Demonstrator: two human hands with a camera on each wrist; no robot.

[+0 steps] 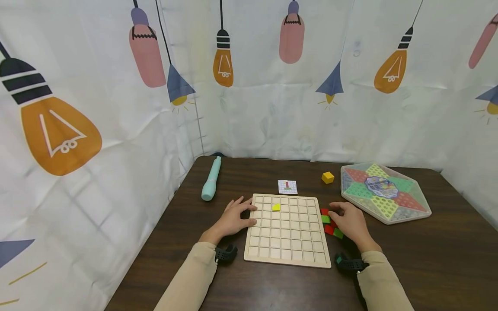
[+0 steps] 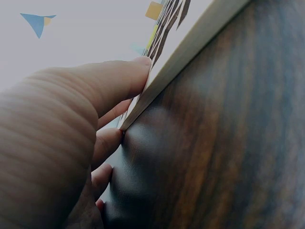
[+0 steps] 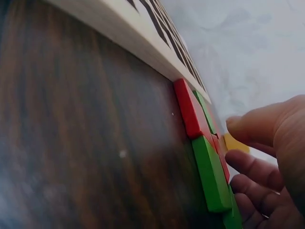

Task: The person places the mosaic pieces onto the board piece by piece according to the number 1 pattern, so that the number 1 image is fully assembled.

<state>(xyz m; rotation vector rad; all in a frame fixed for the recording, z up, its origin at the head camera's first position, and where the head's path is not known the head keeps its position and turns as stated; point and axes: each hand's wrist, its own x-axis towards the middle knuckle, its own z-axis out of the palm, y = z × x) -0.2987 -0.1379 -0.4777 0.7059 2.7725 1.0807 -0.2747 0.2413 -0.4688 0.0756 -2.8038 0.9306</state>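
A pale wooden grid board (image 1: 288, 242) lies on the dark table, with a small yellow piece (image 1: 276, 207) in one of its upper cells. My left hand (image 1: 235, 218) rests at the board's left edge with its fingers spread. In the left wrist view my left hand (image 2: 126, 102) has its thumb against the board's rim (image 2: 190, 47). My right hand (image 1: 348, 220) sits over a cluster of red pieces (image 1: 324, 211) and green pieces (image 1: 325, 219) just right of the board. In the right wrist view my right hand (image 3: 248, 152) has loosely curled fingers beside a red piece (image 3: 188, 112) and a green piece (image 3: 209, 174), gripping neither.
A yellow cube (image 1: 327, 177) and a small pattern card (image 1: 287, 186) lie behind the board. A mint-green pen-shaped tool (image 1: 211, 179) lies at the back left. A clear hexagonal box (image 1: 383, 192) of coloured parts stands at the right. Curtains close the table's back and left.
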